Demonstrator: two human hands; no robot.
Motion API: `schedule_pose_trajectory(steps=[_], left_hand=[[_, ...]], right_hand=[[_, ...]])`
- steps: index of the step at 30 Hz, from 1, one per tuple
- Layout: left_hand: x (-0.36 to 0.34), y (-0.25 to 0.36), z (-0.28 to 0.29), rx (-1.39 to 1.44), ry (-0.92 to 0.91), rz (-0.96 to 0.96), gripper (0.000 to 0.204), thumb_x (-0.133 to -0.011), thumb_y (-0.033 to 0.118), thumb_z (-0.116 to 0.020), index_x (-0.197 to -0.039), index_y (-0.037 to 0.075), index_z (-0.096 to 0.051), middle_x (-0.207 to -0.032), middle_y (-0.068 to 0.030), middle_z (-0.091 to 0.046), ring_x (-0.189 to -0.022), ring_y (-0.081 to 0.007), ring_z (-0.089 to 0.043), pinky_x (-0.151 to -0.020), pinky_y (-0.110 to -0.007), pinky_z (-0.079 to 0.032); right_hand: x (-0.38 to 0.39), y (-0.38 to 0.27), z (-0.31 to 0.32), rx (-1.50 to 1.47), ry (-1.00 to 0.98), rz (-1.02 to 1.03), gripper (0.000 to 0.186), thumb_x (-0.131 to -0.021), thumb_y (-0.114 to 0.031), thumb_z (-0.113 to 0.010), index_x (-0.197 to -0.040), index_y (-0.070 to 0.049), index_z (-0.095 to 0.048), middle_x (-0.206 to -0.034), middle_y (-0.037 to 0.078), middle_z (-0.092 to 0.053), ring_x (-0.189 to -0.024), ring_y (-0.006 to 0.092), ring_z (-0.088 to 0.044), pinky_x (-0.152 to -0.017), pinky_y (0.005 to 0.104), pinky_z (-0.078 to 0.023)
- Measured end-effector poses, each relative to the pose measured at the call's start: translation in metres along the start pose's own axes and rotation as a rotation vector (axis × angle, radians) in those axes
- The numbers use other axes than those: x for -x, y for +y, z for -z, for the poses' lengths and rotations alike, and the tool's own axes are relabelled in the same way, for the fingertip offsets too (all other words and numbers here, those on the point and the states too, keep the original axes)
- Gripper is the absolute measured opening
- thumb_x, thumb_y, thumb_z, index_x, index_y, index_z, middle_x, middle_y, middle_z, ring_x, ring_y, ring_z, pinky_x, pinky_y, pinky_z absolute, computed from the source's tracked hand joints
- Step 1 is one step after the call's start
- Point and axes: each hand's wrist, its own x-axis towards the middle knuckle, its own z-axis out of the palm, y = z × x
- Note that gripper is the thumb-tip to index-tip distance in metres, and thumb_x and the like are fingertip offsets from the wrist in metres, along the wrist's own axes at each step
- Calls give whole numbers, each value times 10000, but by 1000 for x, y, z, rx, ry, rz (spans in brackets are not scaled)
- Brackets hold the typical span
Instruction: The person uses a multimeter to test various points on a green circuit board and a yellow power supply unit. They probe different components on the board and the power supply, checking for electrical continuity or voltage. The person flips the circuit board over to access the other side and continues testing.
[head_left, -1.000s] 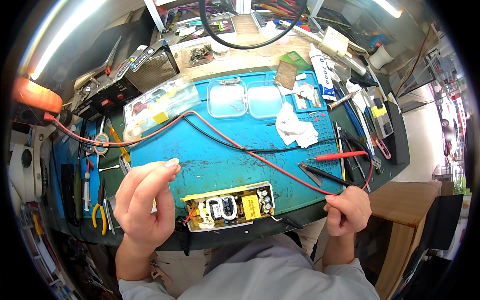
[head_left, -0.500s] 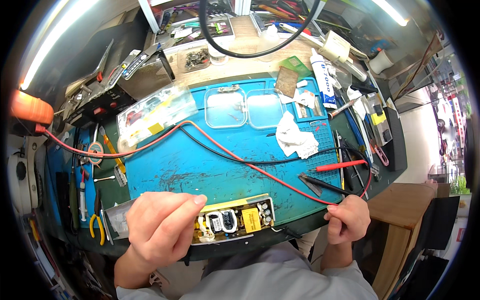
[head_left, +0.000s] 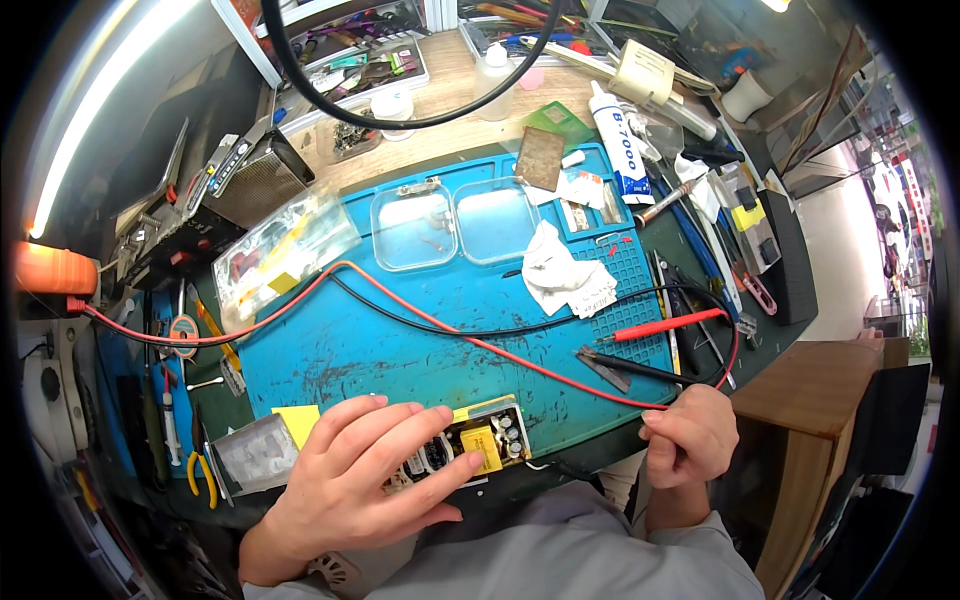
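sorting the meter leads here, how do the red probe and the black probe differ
The red probe has a bright red handle; the black probe has a dark one. In the picture, the red probe slants up toward the right, while the black probe slants down. The black probe lies nearer the right hand than the red probe. Both are slim, with tips toward the left.

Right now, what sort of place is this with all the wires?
Probably an electronics repair bench: a circuit board sits partly hidden by the left hand, and a red test probe lies over a blue work mat.
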Motion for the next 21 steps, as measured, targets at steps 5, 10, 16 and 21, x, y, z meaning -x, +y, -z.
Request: schedule_pose_trajectory(steps=[5, 10, 16, 21], left_hand=[[0, 1, -2, -51, -46, 19, 429, -803, 292, -799, -1230, 278, -757, -1308, -53, -642, -1097, -210, -601, -943, -403, -487], [0, 6, 0, -71, -48, 64, 407, -824, 231, -777, -1225, 298, -756, -1287, -45, -654, -1054, -182, -606, -899, -353, -475], [4, 3, -5, -33, -52, 64, 547, -696, 250, -846, -1236, 277, -761, -1317, -84, -630, -1065, -247, -589, -874, -411, -454], [6, 3, -6, -54, -36, 51, 536, -714, 268, -839, -1244, 272, -756, -1322, -103, -636, -1076, -259, -609, -883, -412, -461]], right_hand=[[2, 0, 1, 8, -3, -17, 213, -767, 32, -690, -954, -45, -757, -589, -13, -559, -445, 139, -498, -431, 268, -339], [0, 1, 0, -16, 7, -12, 209, -767, 37, -684, -949, -39, -753, -587, -9, -565, -442, 139, -495, -430, 268, -337], [2, 1, 1, 0, -14, -18, 184, -782, 28, -679, -945, -32, -743, -596, -3, -578, -444, 145, -499, -432, 272, -346], [2, 1, 2, 3, -35, -13, 163, -802, 21, -664, -941, -21, -738, -602, 1, -591, -453, 152, -508, -444, 278, -365]])
